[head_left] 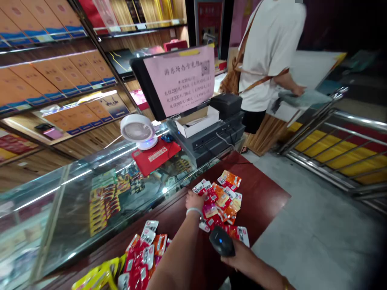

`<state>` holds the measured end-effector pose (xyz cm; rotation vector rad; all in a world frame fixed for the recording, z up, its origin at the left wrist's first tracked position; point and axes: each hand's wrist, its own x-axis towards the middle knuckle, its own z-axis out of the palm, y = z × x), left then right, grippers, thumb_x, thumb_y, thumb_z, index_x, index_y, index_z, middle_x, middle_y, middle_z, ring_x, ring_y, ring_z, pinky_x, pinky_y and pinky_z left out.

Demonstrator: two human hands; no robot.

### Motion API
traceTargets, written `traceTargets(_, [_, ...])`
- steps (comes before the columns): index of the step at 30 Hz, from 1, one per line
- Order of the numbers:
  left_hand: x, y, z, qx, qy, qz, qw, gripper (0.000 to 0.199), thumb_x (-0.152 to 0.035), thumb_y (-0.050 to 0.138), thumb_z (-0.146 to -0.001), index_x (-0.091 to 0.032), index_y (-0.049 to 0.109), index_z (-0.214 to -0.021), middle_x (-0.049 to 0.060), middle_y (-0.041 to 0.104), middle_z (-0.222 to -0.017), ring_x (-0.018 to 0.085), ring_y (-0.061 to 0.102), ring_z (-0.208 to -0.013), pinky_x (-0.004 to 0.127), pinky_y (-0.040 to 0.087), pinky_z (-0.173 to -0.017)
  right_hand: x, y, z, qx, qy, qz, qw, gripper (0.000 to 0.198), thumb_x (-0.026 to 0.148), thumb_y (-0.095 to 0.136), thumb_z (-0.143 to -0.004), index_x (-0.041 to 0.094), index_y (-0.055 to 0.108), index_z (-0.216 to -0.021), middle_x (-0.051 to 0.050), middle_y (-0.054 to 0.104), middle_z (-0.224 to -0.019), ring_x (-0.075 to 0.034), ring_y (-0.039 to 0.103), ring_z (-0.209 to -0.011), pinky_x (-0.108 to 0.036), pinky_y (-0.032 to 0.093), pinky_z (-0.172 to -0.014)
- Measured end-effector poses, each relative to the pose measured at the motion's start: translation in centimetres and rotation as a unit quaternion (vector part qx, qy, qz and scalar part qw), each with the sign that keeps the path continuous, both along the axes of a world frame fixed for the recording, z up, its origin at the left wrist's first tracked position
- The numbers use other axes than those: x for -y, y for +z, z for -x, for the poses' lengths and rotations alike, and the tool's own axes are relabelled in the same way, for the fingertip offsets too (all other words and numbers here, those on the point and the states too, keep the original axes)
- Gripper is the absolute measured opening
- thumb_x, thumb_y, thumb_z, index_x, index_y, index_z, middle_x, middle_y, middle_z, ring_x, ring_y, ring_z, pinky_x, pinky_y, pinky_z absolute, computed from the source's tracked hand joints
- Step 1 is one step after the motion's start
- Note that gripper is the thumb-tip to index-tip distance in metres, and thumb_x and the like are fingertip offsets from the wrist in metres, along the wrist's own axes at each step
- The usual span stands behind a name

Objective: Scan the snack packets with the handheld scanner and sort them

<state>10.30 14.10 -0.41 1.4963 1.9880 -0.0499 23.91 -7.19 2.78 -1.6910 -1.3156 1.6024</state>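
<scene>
My left hand (195, 201), with a pale bracelet at its wrist, is at the left edge of a pile of small snack packets (222, 199), mostly red, orange and white. Its fingers are bent around the edge of a packet (202, 186), though the fingertips are partly hidden. Low in front of the pile, my right hand (238, 255) grips a black barcode scanner (222, 241) that shows a blue light. One red and white packet lies just beyond the scanner. A second heap of red snack packets (140, 257) lies to the left of my left forearm.
Yellow packets (102, 276) lie at the lower left. Behind the dark red counter (263, 197) stand a glass display case (78, 201), a white fan (137, 131) and a register screen with a pink sign (181, 78). A person (266, 56) stands beyond, near metal railings (338, 153).
</scene>
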Motion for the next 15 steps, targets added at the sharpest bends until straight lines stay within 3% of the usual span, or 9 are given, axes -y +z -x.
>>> traceTargets(3, [-0.7,-0.3,-0.8,-0.019,-0.019,-0.006,1.0,0.085,-0.053,0.07,-0.072,-0.006,0.035,-0.134,0.027,0.058,-0.126,0.034,0.059,-0.116,0.039,0.044,-0.092,-0.5,0.7,-1.1,0.008,-0.007,0.003,1.0,0.056,0.032,0.073,-0.063,0.02,0.069,-0.118,-0.008,0.074,-0.113,-0.034,0.065,-0.109,-0.039,0.049,-0.094])
traceTargets(9, [0.9,-1.4,0.7,-0.032,-0.059,0.008,0.998,0.066,-0.051,0.068,-0.074,-0.009,0.045,-0.121,0.023,0.063,-0.118,0.031,0.061,-0.112,0.035,0.045,-0.088,-0.7,0.9,-1.0,-0.018,0.002,0.002,1.0,0.053,0.032,0.074,-0.063,0.02,0.069,-0.114,-0.006,0.075,-0.106,-0.031,0.065,-0.102,-0.035,0.05,-0.091])
traceTargets(12, [1.9,-1.6,1.6,-0.054,-0.067,-0.036,0.996,0.077,-0.052,0.068,-0.073,-0.009,0.04,-0.131,0.024,0.058,-0.123,0.031,0.058,-0.115,0.036,0.044,-0.09,-0.7,0.6,-0.3,-0.016,0.027,0.015,0.999,0.048,0.034,0.076,-0.062,0.019,0.071,-0.107,-0.005,0.075,-0.099,-0.03,0.066,-0.096,-0.033,0.051,-0.085])
traceTargets(15, [1.9,-1.7,2.7,-0.077,-0.105,-0.062,0.99,0.098,-0.048,0.075,-0.066,-0.018,0.027,-0.146,0.022,0.045,-0.14,0.034,0.049,-0.126,0.04,0.041,-0.097,-0.7,1.0,0.2,-0.017,0.039,0.015,0.999,0.05,0.038,0.078,-0.061,0.023,0.072,-0.108,-0.004,0.075,-0.103,-0.03,0.065,-0.102,-0.033,0.05,-0.087])
